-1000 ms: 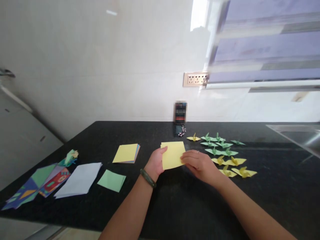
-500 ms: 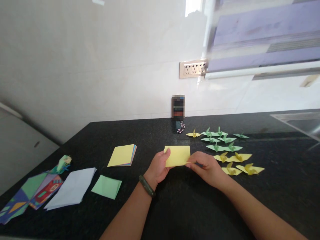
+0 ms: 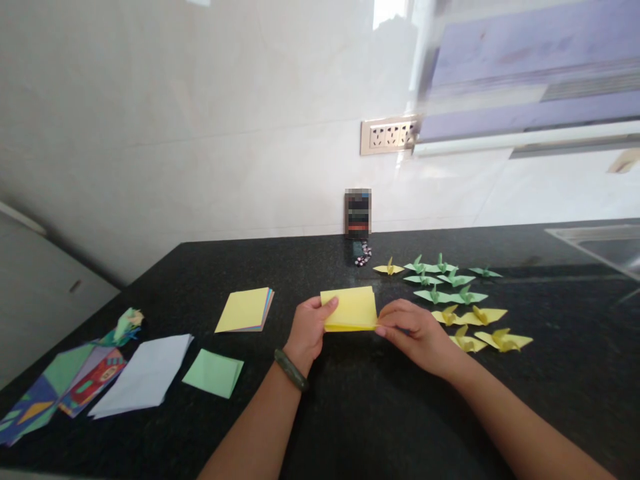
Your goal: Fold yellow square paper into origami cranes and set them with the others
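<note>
A folded sheet of yellow origami paper (image 3: 353, 308) is held above the dark countertop, with a second layer showing along its lower edge. My left hand (image 3: 310, 328) is closed on its left end, thumb on top and the other fingers mostly behind; a dark green bangle (image 3: 291, 370) circles that wrist. At the lower right corner, my right hand (image 3: 413, 333) pinches the paper between thumb and fingers. To the right stand several folded paper cranes, among them a yellow crane (image 3: 505, 340) and a green crane (image 3: 467, 295).
A stack of coloured paper (image 3: 243, 310), a green folded sheet (image 3: 213, 373) and white sheets (image 3: 143, 377) lie left on the black countertop (image 3: 390, 413). Printed packaging (image 3: 90, 387) is farther left. A pixelated phone-like object (image 3: 358, 213) leans on the wall. A sink (image 3: 610, 247) sits far right.
The yellow paper has shifted slightly left and tilted, and its lower layer now shows more along the bottom edge. Both hands keep their hold.
</note>
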Demonstrator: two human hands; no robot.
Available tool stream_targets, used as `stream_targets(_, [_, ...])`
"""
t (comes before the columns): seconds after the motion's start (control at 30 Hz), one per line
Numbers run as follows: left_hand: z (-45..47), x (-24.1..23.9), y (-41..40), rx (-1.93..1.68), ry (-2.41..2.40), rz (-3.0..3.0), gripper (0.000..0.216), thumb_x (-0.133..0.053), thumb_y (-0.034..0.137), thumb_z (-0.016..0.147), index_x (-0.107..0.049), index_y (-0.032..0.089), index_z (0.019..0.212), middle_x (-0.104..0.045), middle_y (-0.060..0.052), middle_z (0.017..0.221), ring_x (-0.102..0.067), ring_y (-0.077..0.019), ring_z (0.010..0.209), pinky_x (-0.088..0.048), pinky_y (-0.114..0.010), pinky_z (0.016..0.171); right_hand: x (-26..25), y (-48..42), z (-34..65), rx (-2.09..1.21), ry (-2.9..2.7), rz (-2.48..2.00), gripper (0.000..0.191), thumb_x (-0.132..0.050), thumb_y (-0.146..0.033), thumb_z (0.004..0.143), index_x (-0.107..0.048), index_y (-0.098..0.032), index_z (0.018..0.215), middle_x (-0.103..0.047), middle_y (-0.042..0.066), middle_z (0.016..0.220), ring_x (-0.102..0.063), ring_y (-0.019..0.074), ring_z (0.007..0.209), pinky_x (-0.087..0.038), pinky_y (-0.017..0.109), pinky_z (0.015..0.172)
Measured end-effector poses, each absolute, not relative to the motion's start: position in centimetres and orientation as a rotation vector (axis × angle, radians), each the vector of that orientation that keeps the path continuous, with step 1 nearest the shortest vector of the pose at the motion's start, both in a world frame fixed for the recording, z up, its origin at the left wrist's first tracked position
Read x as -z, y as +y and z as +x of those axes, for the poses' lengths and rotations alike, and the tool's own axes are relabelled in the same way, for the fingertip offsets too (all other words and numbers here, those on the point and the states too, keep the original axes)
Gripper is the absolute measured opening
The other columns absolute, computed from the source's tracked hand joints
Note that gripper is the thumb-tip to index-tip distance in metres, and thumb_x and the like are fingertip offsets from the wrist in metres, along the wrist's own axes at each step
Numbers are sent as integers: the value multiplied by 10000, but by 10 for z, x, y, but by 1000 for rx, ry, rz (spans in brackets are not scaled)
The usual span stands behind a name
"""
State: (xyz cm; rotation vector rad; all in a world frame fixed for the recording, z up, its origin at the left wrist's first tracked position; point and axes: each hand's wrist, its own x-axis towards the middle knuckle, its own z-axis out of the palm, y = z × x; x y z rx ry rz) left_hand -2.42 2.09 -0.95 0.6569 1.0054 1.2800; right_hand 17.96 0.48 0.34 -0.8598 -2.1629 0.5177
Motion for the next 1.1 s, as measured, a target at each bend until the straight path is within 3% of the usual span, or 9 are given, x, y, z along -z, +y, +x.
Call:
stream_targets(0.27, [-42,0,26,-1446,1070,553,248,-650,339,684,-621,109,774,-679,-98,709,-650,-208,671,-513,-326,656,-6,3,179,-442,-2225,-843,207,-442,-230,883,-644,-186,875,-636,71,841,-604,156,781,-479,263,695])
stream_targets(0.37, [-87,-9,35,-1562,1438,691,275,-587,383,722,-610,123,809,-678,-96,740,-640,-209,654,-500,-330,627,-5,3,179,-346,-2109,-1030,205,-435,-243,881,-627,-181,848,-653,61,758,-615,166,708,-492,279,657])
stream_targets(0.47, [-151,-16,43,-1185,2269,1240,304,-470,400,778,-625,139,769,-671,-96,735,-632,-230,678,-473,-320,589,-2,4,180,-313,-2004,-1170,211,-437,-261,877,-637,-196,884,-681,51,751,-635,175,668,-506,289,628])
stream_targets(0.57, [-204,-18,45,-927,2463,1342,164,-588,275,663,-602,142,569,-654,-141,662,-615,-319,756,-444,-385,663,0,5,179,-334,-1969,-1201,217,-441,-261,869,-648,-202,897,-703,50,820,-657,189,717,-521,295,638])
stream_targets(0.67, [-226,-14,42,-733,2545,1394,85,-599,210,623,-613,147,567,-662,-173,710,-604,-355,801,-422,-415,695,0,5,179,-314,-1970,-1196,216,-449,-262,861,-653,-198,896,-709,53,842,-664,194,740,-526,297,646])
stream_targets(0.8, [-218,-10,39,-608,2608,1452,208,-573,196,654,-663,122,827,-651,-220,916,-580,-371,903,-410,-437,742,1,5,180,-252,-1985,-1184,217,-453,-263,860,-655,-191,888,-710,56,832,-666,194,743,-525,297,657])
stream_targets(0.93, [-180,-20,34,-760,2682,1671,519,-558,222,709,-501,130,1216,-491,-236,1231,-395,-389,1170,-316,-486,906,2,6,181,-199,-1961,-1182,211,-464,-266,855,-659,-187,877,-711,55,819,-666,195,735,-529,300,648])
stream_targets(1.0, [-146,-27,29,-898,2465,1714,460,-593,288,704,-557,138,1137,-543,-203,1168,-455,-348,1119,-340,-447,912,1,5,181,-166,-1922,-1182,208,-469,-267,851,-662,-192,865,-711,53,802,-666,195,713,-532,302,637])
stream_targets(1.1, [-86,-31,18,-894,1722,1227,465,-489,538,754,-626,107,864,-652,-174,870,-616,-257,789,-454,-367,728,-3,3,181,-94,-1837,-1168,193,-480,-267,846,-662,-205,860,-710,52,792,-665,193,690,-539,311,641])
